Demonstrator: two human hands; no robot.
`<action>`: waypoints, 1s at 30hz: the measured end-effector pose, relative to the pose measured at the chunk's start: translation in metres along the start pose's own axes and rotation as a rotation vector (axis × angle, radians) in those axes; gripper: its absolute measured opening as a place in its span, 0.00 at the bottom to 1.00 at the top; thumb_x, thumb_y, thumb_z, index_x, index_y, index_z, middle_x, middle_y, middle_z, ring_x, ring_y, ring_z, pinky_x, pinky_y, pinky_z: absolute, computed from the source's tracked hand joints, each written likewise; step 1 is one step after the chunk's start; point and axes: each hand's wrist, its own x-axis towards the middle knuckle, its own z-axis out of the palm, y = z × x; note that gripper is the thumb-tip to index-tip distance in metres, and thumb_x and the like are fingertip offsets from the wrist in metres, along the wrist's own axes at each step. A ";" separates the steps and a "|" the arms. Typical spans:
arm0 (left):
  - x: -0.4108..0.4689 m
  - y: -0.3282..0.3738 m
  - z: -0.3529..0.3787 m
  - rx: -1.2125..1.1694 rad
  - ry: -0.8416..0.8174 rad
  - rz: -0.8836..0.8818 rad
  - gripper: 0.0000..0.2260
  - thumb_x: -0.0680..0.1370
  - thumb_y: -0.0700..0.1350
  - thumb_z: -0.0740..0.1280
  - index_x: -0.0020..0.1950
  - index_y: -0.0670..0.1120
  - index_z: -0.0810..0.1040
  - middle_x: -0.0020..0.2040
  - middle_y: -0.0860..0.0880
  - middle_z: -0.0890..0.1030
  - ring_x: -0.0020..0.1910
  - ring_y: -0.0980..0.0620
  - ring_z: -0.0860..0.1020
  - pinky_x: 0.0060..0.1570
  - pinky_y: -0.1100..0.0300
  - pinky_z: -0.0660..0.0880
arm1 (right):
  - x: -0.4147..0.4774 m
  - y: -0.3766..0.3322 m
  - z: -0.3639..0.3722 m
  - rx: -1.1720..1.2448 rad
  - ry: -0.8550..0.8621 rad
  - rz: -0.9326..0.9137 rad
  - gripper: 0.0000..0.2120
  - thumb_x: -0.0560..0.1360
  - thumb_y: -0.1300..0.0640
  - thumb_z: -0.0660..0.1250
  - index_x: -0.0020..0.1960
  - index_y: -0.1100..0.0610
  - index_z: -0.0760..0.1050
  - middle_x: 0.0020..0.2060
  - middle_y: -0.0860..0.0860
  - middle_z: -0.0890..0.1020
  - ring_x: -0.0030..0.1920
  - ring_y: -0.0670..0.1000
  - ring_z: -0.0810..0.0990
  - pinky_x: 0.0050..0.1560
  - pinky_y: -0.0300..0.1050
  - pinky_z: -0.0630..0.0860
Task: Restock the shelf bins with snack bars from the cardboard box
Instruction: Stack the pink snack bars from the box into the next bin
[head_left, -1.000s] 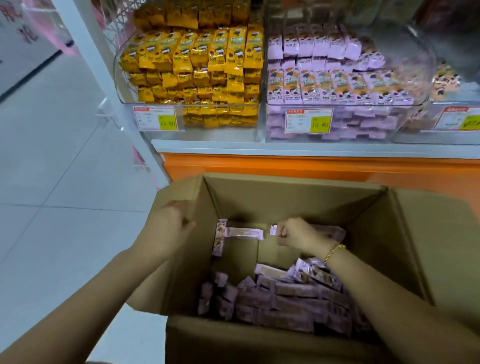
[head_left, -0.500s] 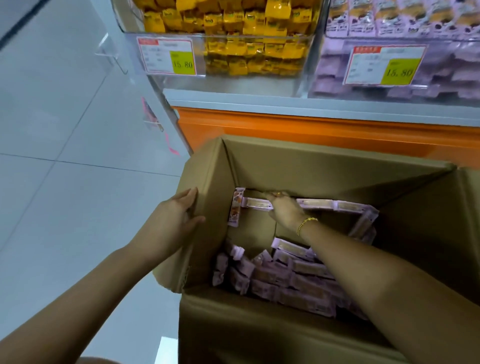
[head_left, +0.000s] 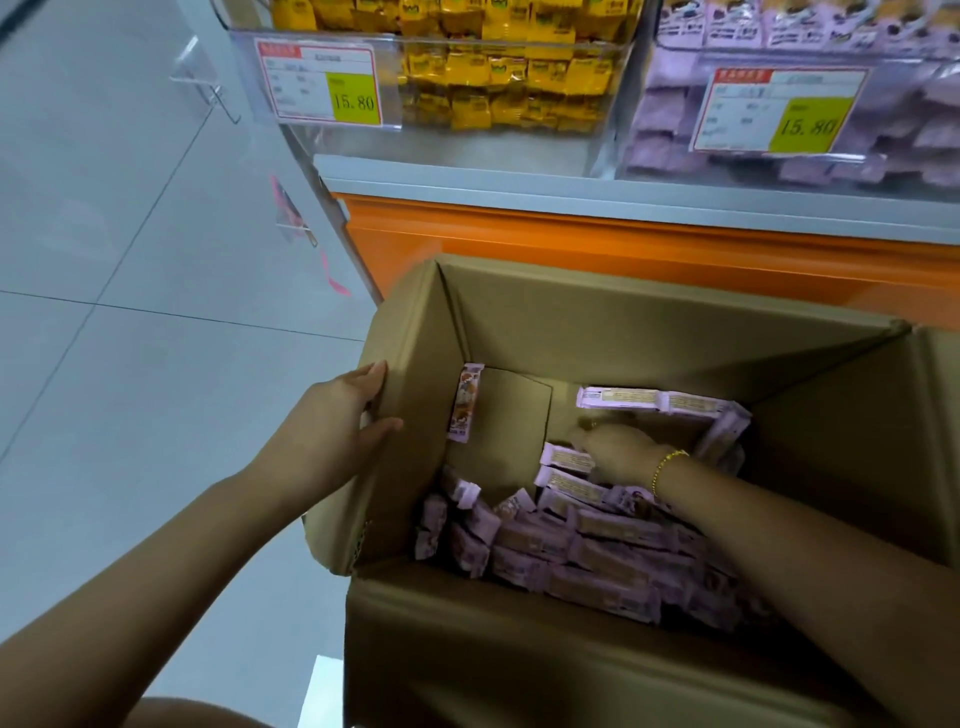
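Bars (head_left: 597, 551) lie heaped in the near half of the box (head_left: 623, 332), with a row (head_left: 649, 400) propped along its far wall. Half a second ago the right hand (head_left: 618, 452) was up at that row. Now it has dropped onto the top of the heap, back uppermost. Its fingertips are buried among the wrappers, so I cannot tell whether it grips a bar yet. The left hand (head_left: 332, 426) keeps the left flap (head_left: 410, 467) pinched between thumb and fingers, bracing the box open. Above, the purple bin (head_left: 670, 78) on the shelf (head_left: 571, 182) holds similar-looking packs. This looks like the start of a fresh pick, and nothing is on its way to the bin yet.
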 end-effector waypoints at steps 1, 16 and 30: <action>0.001 0.000 0.000 -0.005 -0.007 -0.009 0.27 0.77 0.47 0.67 0.73 0.42 0.65 0.70 0.44 0.71 0.63 0.44 0.75 0.62 0.53 0.71 | -0.004 -0.002 0.004 0.016 -0.019 0.019 0.25 0.72 0.55 0.72 0.63 0.59 0.65 0.54 0.58 0.78 0.54 0.59 0.77 0.41 0.44 0.69; 0.001 0.007 -0.003 0.016 -0.025 -0.025 0.22 0.76 0.46 0.68 0.68 0.40 0.70 0.64 0.42 0.76 0.59 0.43 0.76 0.58 0.52 0.72 | 0.008 -0.004 0.041 -0.030 0.250 0.181 0.29 0.71 0.56 0.71 0.67 0.58 0.61 0.63 0.57 0.71 0.60 0.57 0.73 0.51 0.49 0.77; 0.019 0.052 -0.027 -0.380 -0.104 0.029 0.31 0.72 0.47 0.74 0.73 0.51 0.66 0.71 0.48 0.69 0.66 0.49 0.72 0.62 0.58 0.68 | -0.100 -0.041 -0.086 1.993 -0.069 -0.237 0.33 0.56 0.56 0.83 0.58 0.65 0.79 0.55 0.61 0.81 0.54 0.58 0.81 0.53 0.51 0.80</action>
